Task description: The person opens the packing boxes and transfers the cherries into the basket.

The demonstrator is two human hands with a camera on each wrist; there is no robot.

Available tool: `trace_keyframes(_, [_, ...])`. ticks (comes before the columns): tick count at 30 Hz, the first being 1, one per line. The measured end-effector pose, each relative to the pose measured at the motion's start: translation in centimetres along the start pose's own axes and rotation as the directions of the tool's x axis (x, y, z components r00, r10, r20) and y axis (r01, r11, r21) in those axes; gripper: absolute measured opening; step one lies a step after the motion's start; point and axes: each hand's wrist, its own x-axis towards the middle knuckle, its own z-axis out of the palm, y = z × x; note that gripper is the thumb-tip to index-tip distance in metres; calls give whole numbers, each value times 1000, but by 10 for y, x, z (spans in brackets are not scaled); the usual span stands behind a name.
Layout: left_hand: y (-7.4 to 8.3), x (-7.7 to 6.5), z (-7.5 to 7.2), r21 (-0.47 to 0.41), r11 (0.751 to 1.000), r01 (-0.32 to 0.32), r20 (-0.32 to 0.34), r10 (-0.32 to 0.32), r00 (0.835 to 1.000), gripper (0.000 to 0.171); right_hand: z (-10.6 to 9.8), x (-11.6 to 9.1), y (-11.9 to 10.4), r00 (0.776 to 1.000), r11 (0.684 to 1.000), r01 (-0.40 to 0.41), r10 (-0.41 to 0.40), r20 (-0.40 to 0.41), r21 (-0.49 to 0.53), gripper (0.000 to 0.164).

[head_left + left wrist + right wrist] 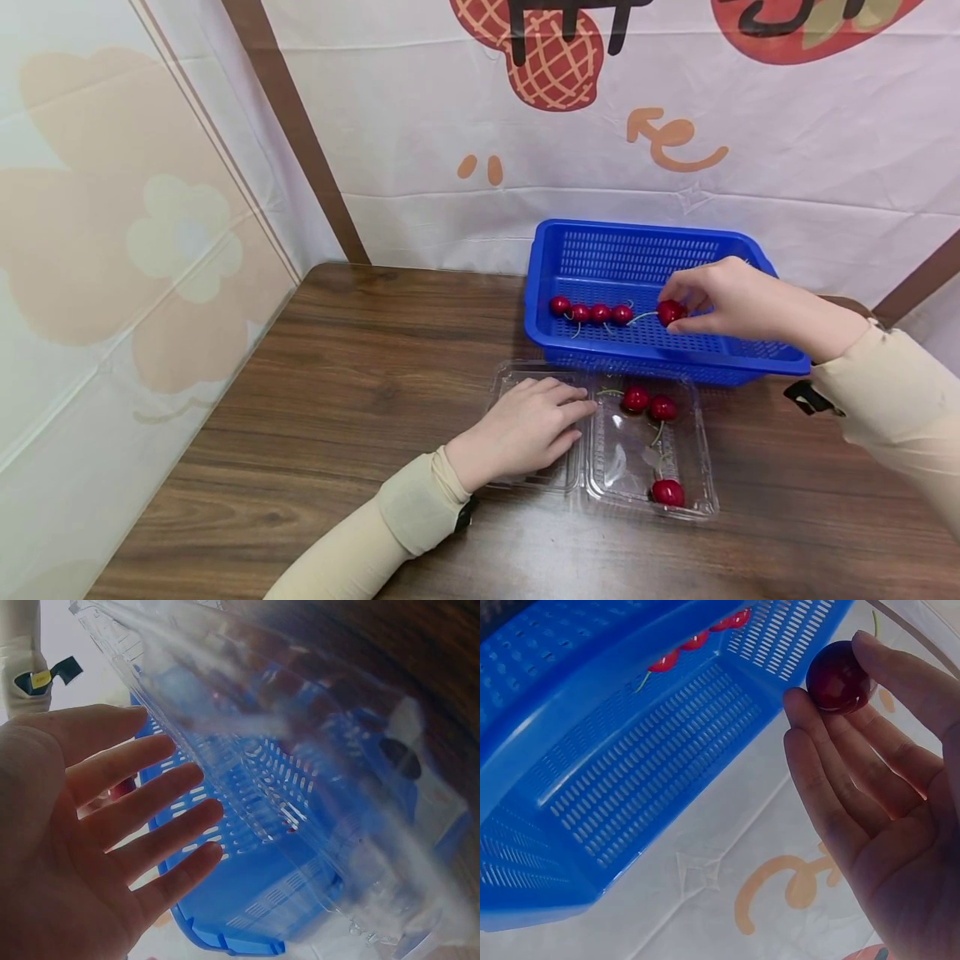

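My right hand (731,300) pinches a dark red cherry (838,681) between thumb and fingertips, above the blue plastic basket (667,357). The cherry's thin green stem points left in the head view. Several more cherries (600,313) lie in a row on the basket floor at its left side. In front of the basket lies a clear plastic clamshell box (701,467), opened flat. Three cherries with stems are in its right half, two near the back and one cherry (667,492) near the front. My left hand (525,429) rests over the left half, fingers extended.
The wooden table (300,400) stretches left and in front of the box. Behind the basket hangs a white printed cloth (420,225), and another pale flowered cloth (112,250) runs along the left edge.
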Motion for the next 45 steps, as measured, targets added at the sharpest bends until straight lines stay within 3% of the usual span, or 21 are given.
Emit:
trace_keyframes(10, [1,0,-1,-3,1000,4,6,-4,1000,38,1,16,7,997,998,-54,53,48,27,27])
trace_keyframes(25, [1,1,-2,6,1000,6,5,-6,1000,38,5,39,14,997,999,-46,44,60,30,23])
trace_keyframes(45, [0,1,0,4,1000,5,-2,-5,1000,37,13,59,30,989,993,-108,104,104,38,24])
